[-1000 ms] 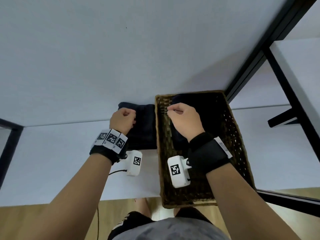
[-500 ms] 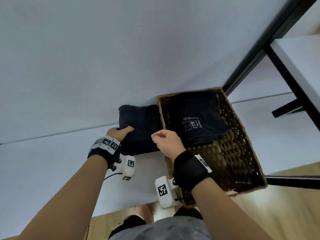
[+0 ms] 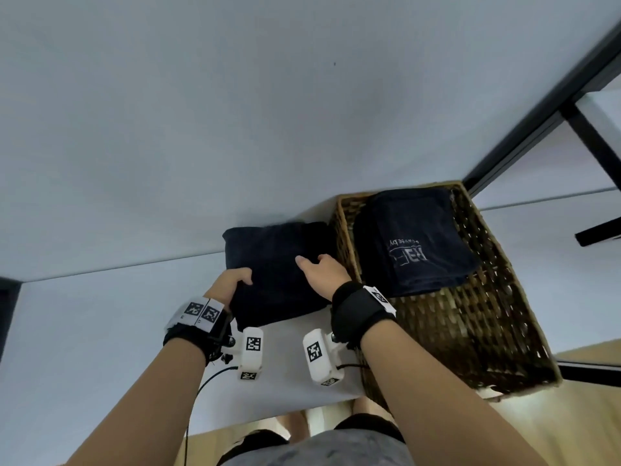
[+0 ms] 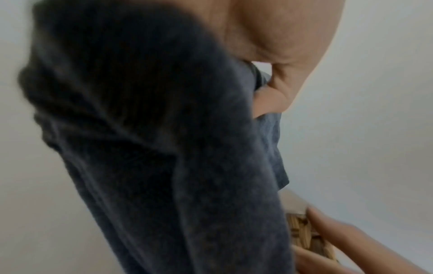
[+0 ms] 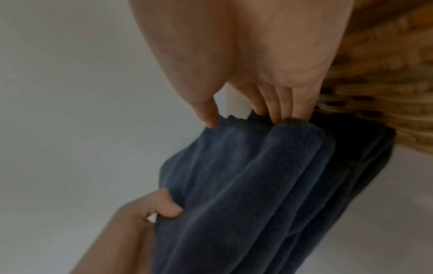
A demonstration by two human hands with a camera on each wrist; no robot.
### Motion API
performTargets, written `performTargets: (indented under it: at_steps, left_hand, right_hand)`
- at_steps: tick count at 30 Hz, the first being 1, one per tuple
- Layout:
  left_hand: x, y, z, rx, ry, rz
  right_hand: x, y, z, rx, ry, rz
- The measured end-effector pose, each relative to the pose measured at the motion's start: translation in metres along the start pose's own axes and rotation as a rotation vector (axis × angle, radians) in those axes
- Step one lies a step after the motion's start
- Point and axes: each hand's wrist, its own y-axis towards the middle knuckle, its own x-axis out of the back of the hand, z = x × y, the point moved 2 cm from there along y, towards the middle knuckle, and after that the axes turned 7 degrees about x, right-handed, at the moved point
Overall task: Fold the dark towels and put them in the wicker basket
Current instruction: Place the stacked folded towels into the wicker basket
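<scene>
The folded dark towel (image 3: pixel 279 270) lies on the desk (image 3: pixel 100 324) just beside the wicker basket (image 3: pixel 470 331), left hand (image 3: pixel 232 284) gripping its near-left edge, right hand (image 3: pixel 322 270) fingers curling onto its right side; lift evenly, keeping layers together.

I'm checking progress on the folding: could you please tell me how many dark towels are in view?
2. One printed towel lies inside the wicker basket; one folded towel sits on the table beside it, held by both hands. Others could hide underneath.

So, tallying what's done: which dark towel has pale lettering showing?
The folded towel in the wicker basket: towel shows pale print. The towel on the table, held by both hands, looks plain.
</scene>
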Motion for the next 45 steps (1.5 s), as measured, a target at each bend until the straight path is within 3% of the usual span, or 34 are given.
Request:
performTargets:
  at_steps: [8, 15, 21, 26, 29, 36, 41, 45]
  left_hand:
    - [0.007, -0.009, 0.000, 0.023, 0.012, -0.071]
    - [0.018, -0.025, 0.005, -0.034, -0.047, 0.011]
    - [-0.028, -0.064, -0.005, -0.169, -0.157, 0.223]
    - [-0.105, -0.090, -0.011, -0.069, 0.017, 0.334]
    - [-0.148, -0.098, 0.007, 0.014, 0.099, 0.392]
    - [-0.224, -0.095, 0.082, 0.259, 0.357, 0.360]
    - [-0.242, -0.082, 0.094, 0.372, 0.414, 0.224]
    - [-0.252, -0.073, 0.099, 0.372, 0.554, 0.071]
  right_hand:
    - [-0.028, 0.034, -0.008, -0.082, 0.101, 0.008]
    - [-0.034, 0.002, 0.007, 0.062, 0.123, -0.076]
    - [0.032, -0.061, 0.020, 0.234, 0.098, -0.292]
    - [0.115, -0.116, -0.001, 0.258, 0.052, -0.432]
    - [0.162, -0.138, -0.028, 0.142, -0.077, -0.347]
    - [0.213, -0.138, -0.108, -0.176, -0.528, 0.076]
    - [0.214, -0.113, -0.133, -0.228, -0.488, 0.175]
    - [0.209, -0.089, -0.144, -0.212, -0.485, 0.206]
